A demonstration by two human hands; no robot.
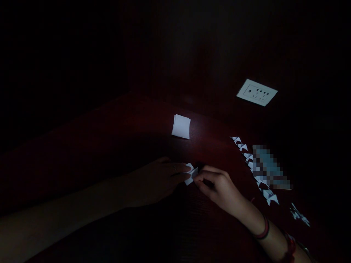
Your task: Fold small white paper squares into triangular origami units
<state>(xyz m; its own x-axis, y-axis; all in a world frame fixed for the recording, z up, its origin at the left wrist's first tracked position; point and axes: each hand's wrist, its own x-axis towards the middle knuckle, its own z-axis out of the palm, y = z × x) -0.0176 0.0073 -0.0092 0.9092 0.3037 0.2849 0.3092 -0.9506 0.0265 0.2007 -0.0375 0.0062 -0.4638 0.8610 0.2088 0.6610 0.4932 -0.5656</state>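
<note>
A small piece of white paper (188,179), partly folded, lies on the dark red table between my two hands. My left hand (164,179) reaches in from the left with its fingers stretched out flat, and two fingertips rest on the paper. A ring shows on one of its fingers. From the right, my right hand (216,182) pinches a raised flap at the paper's right side between thumb and fingers. Farther back lies a small stack of white paper squares (181,126).
On the right, several folded white paper pieces (268,195) form a slanting row beside a blurred-out bluish object (270,164). Thin white scraps (299,214) lie nearer the right edge. A white power socket (257,92) sits on the dark wall behind. Lighting is very dim.
</note>
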